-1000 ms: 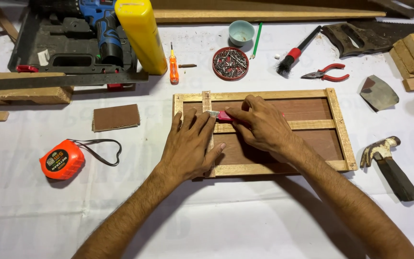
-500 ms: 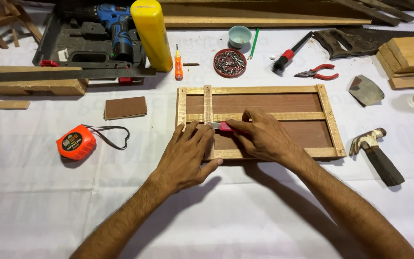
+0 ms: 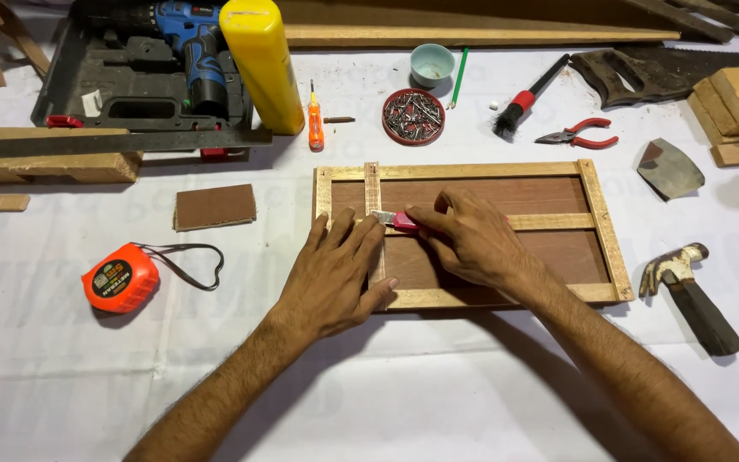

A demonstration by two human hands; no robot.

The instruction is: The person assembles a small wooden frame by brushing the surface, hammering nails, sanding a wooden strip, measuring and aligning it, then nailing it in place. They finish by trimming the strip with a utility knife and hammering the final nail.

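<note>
Two bare hands work over a shallow rectangular wooden frame with a reddish-brown panel point(image 3: 472, 192), lying flat on the white-covered table point(image 3: 387, 402), long axis left to right.

Left hand point(image 3: 335, 274): fingers spread, palm down, pressing on a thin upright wooden strip point(image 3: 373, 184) that crosses the frame near its left end, front to back.

Right hand point(image 3: 470, 239): closed around a small pink-handled cutter point(image 3: 399, 221), held in a pinch of thumb and fingers. Its metal tip points left and sits at or just beside the strip, close to where the strip meets the horizontal centre rail point(image 3: 549, 222). Whether the tip touches the wood cannot be told.

Key relation: cutter lies left of the right hand, its axis across the strip; the left fingertips are just beside the tip.

Nearby, well apart: orange tape measure point(image 3: 120, 277) to the left, hammer with dark handle point(image 3: 693, 293) to the right, round red tray of nails point(image 3: 413, 115) behind the frame.
</note>
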